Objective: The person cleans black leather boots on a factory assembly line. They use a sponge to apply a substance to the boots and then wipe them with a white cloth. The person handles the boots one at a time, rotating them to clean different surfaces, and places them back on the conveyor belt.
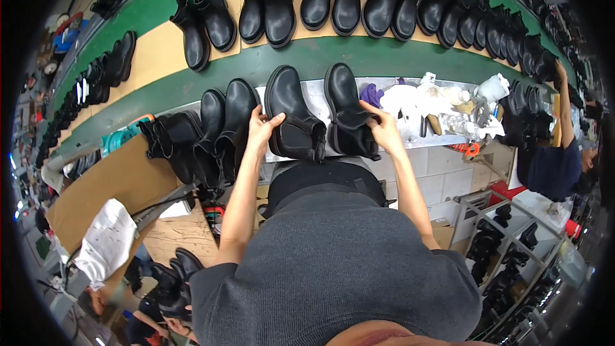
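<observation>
Two black ankle boots lie side by side on the metal bench in front of me, toes pointing away. My left hand [261,129] grips the left boot [286,93] at its outer side, thumb on top near the ankle. On the right boot [341,90], my right hand [383,129] holds the ankle part, with some fingers hidden behind the leather. Just left of my left hand lie more black boots [238,106], toes also away from me. A purple cloth [371,95] rests right beyond my right hand.
Pairs of black boots [269,6] line a green conveyor [269,59] across the far side. White cloths and bottles [410,99] crowd the bench at right. A cardboard sheet [102,186] stands at left. Another person [551,173] reaches toward the conveyor at far right; a metal rack [512,243] holds boots.
</observation>
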`<state>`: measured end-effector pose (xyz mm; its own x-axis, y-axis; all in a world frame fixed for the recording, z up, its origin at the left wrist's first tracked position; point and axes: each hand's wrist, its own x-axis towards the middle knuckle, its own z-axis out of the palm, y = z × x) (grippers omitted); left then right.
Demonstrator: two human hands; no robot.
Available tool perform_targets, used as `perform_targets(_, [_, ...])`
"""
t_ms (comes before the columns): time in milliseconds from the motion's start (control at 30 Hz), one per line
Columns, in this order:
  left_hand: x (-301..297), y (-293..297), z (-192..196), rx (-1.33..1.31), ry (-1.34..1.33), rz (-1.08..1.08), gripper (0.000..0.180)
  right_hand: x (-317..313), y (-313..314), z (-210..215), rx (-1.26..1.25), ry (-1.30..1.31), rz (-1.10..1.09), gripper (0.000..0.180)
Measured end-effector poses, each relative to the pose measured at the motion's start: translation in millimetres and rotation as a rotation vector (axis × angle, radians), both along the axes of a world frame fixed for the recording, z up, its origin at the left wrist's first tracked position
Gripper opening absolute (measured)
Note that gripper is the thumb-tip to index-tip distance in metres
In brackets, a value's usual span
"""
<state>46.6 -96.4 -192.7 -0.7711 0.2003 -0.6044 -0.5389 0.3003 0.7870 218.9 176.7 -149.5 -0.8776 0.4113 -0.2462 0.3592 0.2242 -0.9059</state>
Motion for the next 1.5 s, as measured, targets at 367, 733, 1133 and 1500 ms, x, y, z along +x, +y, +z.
perform_targets(367, [23, 91, 139, 0.259, 0.010, -0.385, 0.093, 9, -19, 95, -0.217, 0.222, 0.060, 0.069])
perform_targets(733, [27, 106, 135, 1.027, -0.698, -0.059, 0.076, 25, 28, 62, -0.190, 0.310, -0.532, 0.031])
perform_targets(1133, [22, 75, 102, 1.203, -1.061, -0.376, 0.093, -12, 112, -12, 1.029, -0.197, -0.066, 0.028])
perform_targets(1500, [5, 77, 95, 0.684, -0.301, -0.296, 0.067, 13, 89, 19, 0.417, 0.126, -0.297, 0.036])
